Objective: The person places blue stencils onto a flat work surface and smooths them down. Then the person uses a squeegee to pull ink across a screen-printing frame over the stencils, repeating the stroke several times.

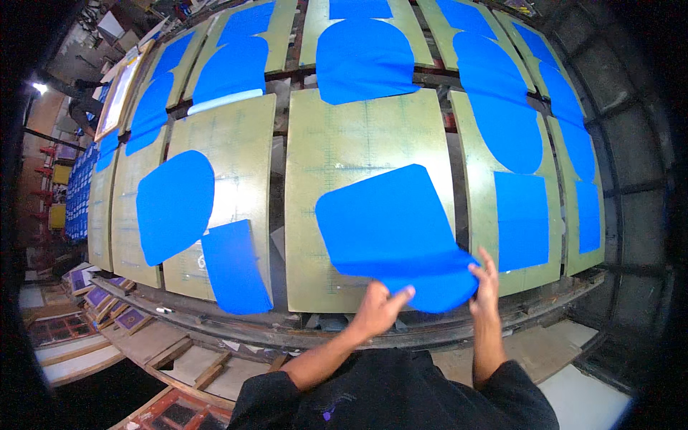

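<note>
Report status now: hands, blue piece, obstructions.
Left hand, right hand holding blue piece by its near end. Piece creased crosswise, far part on middle board. Nothing seen blocking either hand.

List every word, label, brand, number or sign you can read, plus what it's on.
Nothing is clear enough to quote.
Middle board: scale and grid lines; any characters too small to read.
Left board: white mark beside a blue cutout, too unclear to quote.
Purple panels, lower left: printing blurred.
Dark shirt: small purple mark, no legible letters.
Blue piece at the hands: no text visible.
</note>
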Motion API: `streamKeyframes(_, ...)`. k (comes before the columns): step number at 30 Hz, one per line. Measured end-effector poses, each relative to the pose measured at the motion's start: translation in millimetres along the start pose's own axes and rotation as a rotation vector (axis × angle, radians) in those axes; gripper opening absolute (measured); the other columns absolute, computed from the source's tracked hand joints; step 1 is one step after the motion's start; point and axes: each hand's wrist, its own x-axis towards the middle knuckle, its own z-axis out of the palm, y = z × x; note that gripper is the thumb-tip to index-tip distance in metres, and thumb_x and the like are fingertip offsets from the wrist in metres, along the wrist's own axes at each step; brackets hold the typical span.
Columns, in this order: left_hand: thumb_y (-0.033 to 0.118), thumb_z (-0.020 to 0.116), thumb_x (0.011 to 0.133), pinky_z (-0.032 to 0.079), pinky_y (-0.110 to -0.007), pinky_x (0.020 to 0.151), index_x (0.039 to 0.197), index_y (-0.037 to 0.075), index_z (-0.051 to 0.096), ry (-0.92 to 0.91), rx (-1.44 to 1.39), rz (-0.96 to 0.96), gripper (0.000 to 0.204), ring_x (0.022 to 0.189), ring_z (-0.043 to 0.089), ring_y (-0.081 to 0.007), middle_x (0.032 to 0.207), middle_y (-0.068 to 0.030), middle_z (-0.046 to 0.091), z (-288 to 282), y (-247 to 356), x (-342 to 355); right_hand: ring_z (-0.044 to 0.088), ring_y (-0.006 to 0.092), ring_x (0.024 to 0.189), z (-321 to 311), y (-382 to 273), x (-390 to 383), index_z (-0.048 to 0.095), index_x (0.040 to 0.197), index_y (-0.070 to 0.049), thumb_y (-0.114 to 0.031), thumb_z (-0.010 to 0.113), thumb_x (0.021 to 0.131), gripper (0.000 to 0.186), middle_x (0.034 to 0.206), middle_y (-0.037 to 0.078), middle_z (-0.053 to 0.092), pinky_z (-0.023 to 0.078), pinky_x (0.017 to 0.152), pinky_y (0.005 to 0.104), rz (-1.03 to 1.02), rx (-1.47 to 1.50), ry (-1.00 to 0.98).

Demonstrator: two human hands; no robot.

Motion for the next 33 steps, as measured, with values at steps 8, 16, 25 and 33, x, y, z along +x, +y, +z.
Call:
streamKeyframes(8, 0.025, 0.063, 0.089, 0.050, -0.042, 0.081, 0.098, 0.010, 0.065, 0.360, -0.438, 0.290, 0.018, 0.087, 0.063, -0.0222, 0.094, -0.0058, 0.067, -136, 203, 230, 0.061, 0.0157, 0.079, 221, -149, 161, 0.068, 0.114, -0.004, -0.011, 0.061, 0.093, 0.023, 0.103, 0.005, 0.067, 0.052, 0.062, 0.0304, -0.513, -0.274, -0.351)
streamKeyframes(16, 0.025, 0.064, 0.092, 0.055, -0.042, 0.076, 0.095, 0.007, 0.068, 0.126, -0.274, 0.884, 0.018, 0.084, 0.068, -0.0224, 0.090, -0.0089, 0.071, -175, 332, 177, 0.063, 0.0106, 0.087, 300, -274, 120, 0.067, 0.114, -0.001, -0.012, 0.063, 0.097, 0.020, 0.102, 0.006, 0.069, 0.052, 0.080, 0.0282, -1.108, 0.000, -0.697)
streamKeyframes(25, 0.023, 0.065, 0.094, 0.049, -0.031, 0.050, 0.084, 0.005, 0.062, 0.401, -0.326, 0.311, 0.021, 0.059, 0.065, -0.0184, 0.076, -0.0099, 0.067, -187, 186, 248, 0.063, 0.0095, 0.080, 270, -120, 223, 0.068, 0.109, -0.005, -0.011, 0.070, 0.093, 0.017, 0.095, 0.003, 0.069, 0.053, 0.065, 0.0256, -0.581, -0.157, -0.470)
streamKeyframes(33, 0.006, 0.068, 0.088, 0.043, -0.027, 0.042, 0.069, 0.001, 0.059, 0.478, -0.150, 0.063, 0.021, 0.050, 0.061, -0.0154, 0.067, -0.0135, 0.066, -215, 73, 324, 0.058, 0.0068, 0.068, 248, -21, 302, 0.067, 0.102, -0.006, -0.005, 0.071, 0.090, 0.013, 0.084, -0.001, 0.064, 0.048, 0.059, 0.0206, -0.286, -0.371, -0.235)
